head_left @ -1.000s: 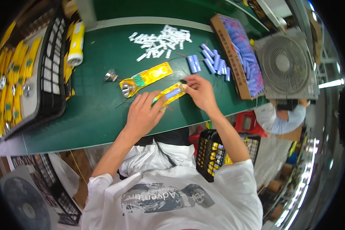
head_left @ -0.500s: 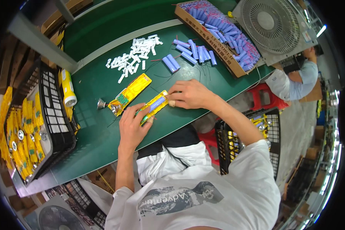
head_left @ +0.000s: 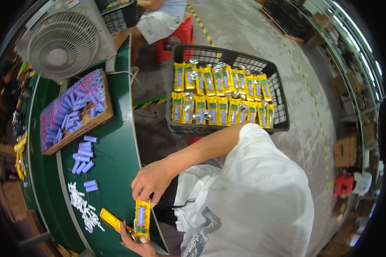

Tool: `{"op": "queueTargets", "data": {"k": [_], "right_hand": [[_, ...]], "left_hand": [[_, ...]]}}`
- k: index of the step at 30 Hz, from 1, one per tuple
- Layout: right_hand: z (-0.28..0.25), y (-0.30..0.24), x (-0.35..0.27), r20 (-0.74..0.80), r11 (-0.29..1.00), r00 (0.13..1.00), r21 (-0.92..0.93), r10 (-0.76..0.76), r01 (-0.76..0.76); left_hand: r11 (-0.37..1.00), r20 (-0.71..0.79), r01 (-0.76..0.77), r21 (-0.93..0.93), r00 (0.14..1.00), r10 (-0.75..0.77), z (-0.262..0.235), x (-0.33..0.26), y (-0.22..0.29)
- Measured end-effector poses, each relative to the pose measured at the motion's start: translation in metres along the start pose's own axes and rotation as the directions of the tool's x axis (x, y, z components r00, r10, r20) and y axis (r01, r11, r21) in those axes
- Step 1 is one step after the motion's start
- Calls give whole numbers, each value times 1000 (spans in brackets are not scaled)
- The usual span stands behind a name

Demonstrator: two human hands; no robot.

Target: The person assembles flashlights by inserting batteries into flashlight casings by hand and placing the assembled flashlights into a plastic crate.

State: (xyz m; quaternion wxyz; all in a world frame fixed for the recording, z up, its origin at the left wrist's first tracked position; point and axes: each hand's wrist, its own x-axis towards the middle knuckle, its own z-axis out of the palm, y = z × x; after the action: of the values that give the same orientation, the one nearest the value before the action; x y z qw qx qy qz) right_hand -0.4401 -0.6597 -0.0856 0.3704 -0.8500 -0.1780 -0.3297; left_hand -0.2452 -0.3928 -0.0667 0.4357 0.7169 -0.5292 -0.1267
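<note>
A yellow flashlight shell point(head_left: 147, 214) with a blue-violet battery cell point(head_left: 141, 215) and a green circuit board inside is held between my hands at the table's edge. My right hand point(head_left: 153, 180) pinches its upper end, fingers bent. At its lower end, my left hand point(head_left: 137, 245) grips with thumb and fingers around the sides. Beyond the left fingers lies another yellow shell point(head_left: 110, 219) on the green table, partly hidden by that hand. A silver reflector at the lower end is mostly covered.
White small pieces point(head_left: 83, 207) and loose blue-violet cells point(head_left: 83, 156) lie on the table point(head_left: 118, 171). Farther off stand a carton of cells point(head_left: 79, 132) and a fan point(head_left: 64, 47). A black basket point(head_left: 227, 53) holds rows of filled yellow shells. A person point(head_left: 158, 21) sits near a red stool point(head_left: 186, 34).
The view has swung right, bringing the black basket fully into sight. Both hands still hold the yellow shell, now nearer the table's edge.
</note>
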Motion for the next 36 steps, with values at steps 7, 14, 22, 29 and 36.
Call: {"op": "queueTargets", "data": {"k": [7,14,22,29,36], "right_hand": [[-98,-116,-81,-417,818,826,-265,379,-510],[-191,-197,-325,-994,-38,78,-76,-78,-996],[-170,-190,-458,-825,-652,-529,514,-198,-557],[-175,-202,-445,-781,-683,-596,539,-186,-493],[-179,-158,-359,-965,-406,60,50,-256,-913]], "left_hand": [[835,74,-42,549,997,2,-11,20,-17],[763,-110,-117,636,965,239,-1,34,-13],[721,-203,123,682,979,24,4,35,-11],[751,-266,105,652,959,97,10,32,-10],[840,-364,316,441,919,-154,-12,19,-47]]}}
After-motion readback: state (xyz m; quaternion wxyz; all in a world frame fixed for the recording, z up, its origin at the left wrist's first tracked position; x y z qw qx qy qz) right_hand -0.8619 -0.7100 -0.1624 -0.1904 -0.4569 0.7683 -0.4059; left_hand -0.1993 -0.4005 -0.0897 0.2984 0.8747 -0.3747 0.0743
